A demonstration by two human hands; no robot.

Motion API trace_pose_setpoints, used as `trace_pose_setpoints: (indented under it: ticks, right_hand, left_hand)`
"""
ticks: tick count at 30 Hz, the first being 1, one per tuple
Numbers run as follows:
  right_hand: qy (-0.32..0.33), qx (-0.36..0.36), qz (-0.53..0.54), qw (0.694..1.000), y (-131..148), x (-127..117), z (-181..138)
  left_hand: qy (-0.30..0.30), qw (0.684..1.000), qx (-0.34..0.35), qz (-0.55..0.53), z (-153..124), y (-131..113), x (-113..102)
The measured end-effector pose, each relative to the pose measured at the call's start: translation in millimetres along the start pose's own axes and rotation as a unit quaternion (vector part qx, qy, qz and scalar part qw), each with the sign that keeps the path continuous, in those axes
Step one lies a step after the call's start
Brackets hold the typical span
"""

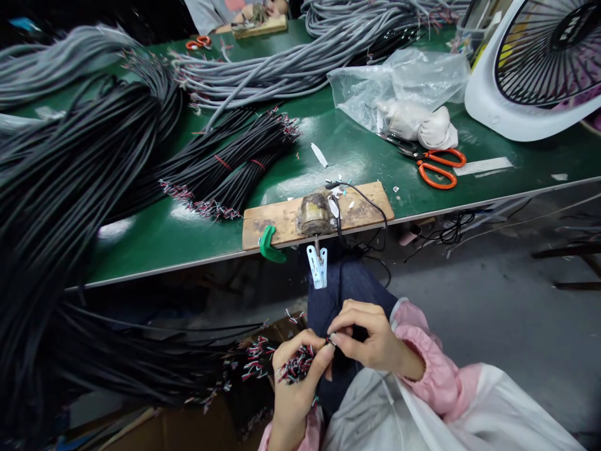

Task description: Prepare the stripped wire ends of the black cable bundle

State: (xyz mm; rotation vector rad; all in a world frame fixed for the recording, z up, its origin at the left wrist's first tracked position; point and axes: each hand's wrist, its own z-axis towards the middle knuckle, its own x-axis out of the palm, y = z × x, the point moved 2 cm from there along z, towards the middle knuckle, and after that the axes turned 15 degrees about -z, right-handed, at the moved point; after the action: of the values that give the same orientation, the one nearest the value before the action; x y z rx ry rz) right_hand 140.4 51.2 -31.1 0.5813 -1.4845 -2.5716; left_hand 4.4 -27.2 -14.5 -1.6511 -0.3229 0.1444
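The green worktable [154, 249] fills most of my feed, its near edge crossing above the lap. A mass of black cables [70, 163] sprawls over its left side and hangs off the edge; grey cables [267, 72] lie along the back. At the upper right I see a white fan [539, 69], and nearer the edge a wooden board [282, 220] carrying a small grimy motor [314, 214], with a light-blue clothespin [318, 268] at its shaft. Orange-handled scissors [421, 155] lie to the right.

Below the edge, over the lap, I have both hands at work. The left hand [295, 401] curls around a bunch of stripped cable ends [297, 365], red and white cores fanning out; its thumb and forefinger meet the fingertips of the right hand [369, 335], which pinch one cable end [331, 338]. The fingers hide exactly how its cores lie.

To do this well, I would brace the jacket with the left thumb, work the fine cores using the right fingertips only, and pull gently, so none snaps and the bunch stays together.

For writing, I can read only "FAN" on the fan's hub; I make out no brand on the motor or scissors.
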Motion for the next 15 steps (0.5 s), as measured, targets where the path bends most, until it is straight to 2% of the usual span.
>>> trace_pose_setpoints:
  ticks: [7, 15]
  right_hand:
    - [-0.046, -0.07, -0.016, 0.996, 3.1, -0.2, 0.7]
    - [-0.057, -0.114, -0.057, 0.99, 7.1, -2.5, 2.9]
  left_hand:
    - [-0.009, 1.0, -0.003, -0.014, -2.6, 1.0, -1.5]
    - [-0.008, 1.0, -0.007, -0.024, -1.9, 2.5, -0.3]
